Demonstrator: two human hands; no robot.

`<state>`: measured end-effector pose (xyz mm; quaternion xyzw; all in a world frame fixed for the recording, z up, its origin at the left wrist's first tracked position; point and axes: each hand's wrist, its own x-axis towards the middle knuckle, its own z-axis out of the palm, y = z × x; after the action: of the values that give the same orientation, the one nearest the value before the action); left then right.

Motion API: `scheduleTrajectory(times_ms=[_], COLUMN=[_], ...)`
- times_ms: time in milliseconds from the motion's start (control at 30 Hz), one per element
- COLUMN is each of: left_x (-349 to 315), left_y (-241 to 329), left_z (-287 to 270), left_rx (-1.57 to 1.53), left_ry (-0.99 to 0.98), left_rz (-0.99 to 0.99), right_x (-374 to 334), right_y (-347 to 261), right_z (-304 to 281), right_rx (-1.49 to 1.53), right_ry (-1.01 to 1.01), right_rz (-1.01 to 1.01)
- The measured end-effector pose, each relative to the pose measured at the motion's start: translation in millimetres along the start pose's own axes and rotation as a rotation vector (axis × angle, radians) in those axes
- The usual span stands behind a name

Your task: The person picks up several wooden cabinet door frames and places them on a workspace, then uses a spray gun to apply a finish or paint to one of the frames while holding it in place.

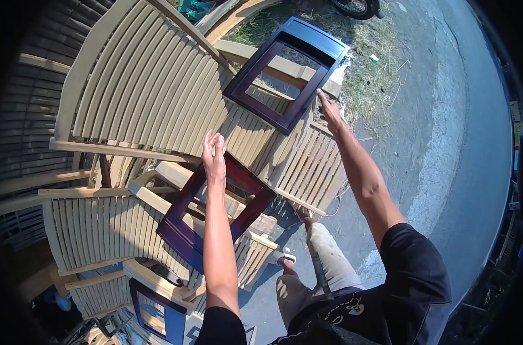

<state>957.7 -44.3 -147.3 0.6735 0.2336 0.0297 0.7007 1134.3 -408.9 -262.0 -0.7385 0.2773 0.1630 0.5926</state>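
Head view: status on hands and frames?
Right hand at upper frame, grip unclear. Left hand open, near lower frame. Left forearm partly hides it.

The upper frame, a glossy dark reddish-brown rectangle around an open centre, lies askew at the upper middle, its wide top end gleaming bluish. The lower frame, wine-red with a similar opening, lies slanted just below centre-left, partly hidden, its lower-left end purplish.
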Motion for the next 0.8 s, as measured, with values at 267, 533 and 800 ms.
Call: scheduleTrajectory(times_ms=[267,533,800], left_x=[180.8,170.7,55.0], left_y=[-112.5,-82.4,50.1], left_z=[152.1,165.0,156.7], left_rx=[-0.032,-0.199,-0.208], left_ry=[0.106,0.252,0.039], left_rz=[-0.38,-0.397,-0.266], right_x=[90.7,69.8,-147.3], right_y=[-7.7,-25.2,-160.0], right_z=[42.7,40.0,-53.8], right_rx=[0.248,0.504,0.206], right_ry=[0.272,0.349,0.474], right_rz=[0.093,-0.165,-0.662])
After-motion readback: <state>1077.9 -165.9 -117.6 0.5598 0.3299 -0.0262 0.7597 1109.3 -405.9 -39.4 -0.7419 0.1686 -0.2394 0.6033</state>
